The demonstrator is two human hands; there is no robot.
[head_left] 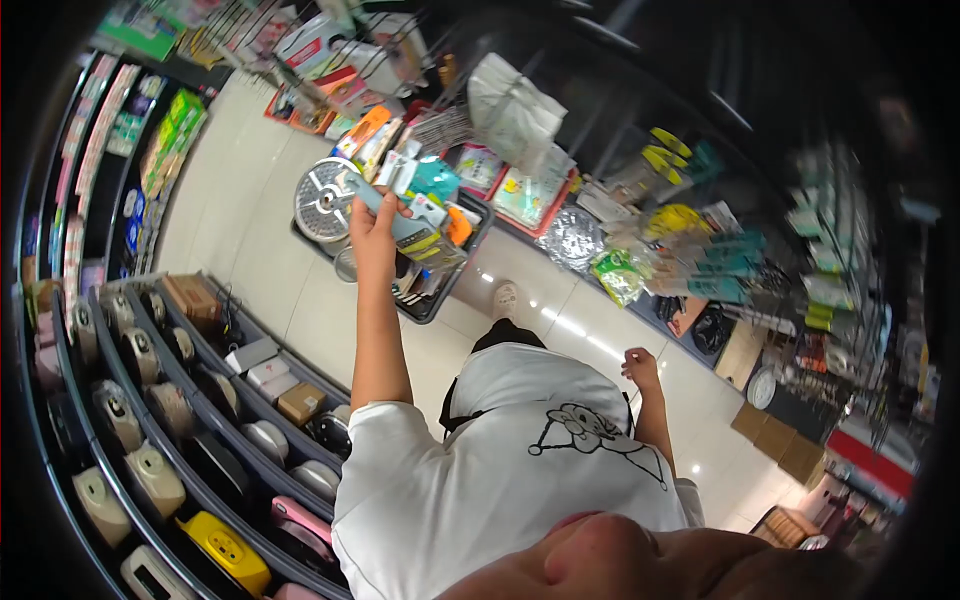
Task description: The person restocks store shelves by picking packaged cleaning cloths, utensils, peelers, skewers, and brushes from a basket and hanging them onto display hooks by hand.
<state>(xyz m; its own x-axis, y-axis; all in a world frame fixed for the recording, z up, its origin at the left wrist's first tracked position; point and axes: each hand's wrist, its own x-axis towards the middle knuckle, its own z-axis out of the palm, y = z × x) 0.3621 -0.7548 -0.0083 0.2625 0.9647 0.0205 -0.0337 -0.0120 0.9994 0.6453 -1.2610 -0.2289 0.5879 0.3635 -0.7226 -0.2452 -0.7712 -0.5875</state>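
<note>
My left hand is closed on a packaged tool with a grey-blue handle and a yellow-and-dark label; its exact kind I cannot make out. Below and around it stands a dark basket full of packaged goods. At the basket's left side, a round metal disc with holes lies close to my left hand. An orange item shows just right of the packaged tool. My right hand hangs at my side, fingers loosely bent and apart, holding nothing.
Shelves on the left hold several appliances, among them a yellow one, and small boxes. On the right, hanging packets and a red tray of packages line the aisle. Pale tiles form the floor.
</note>
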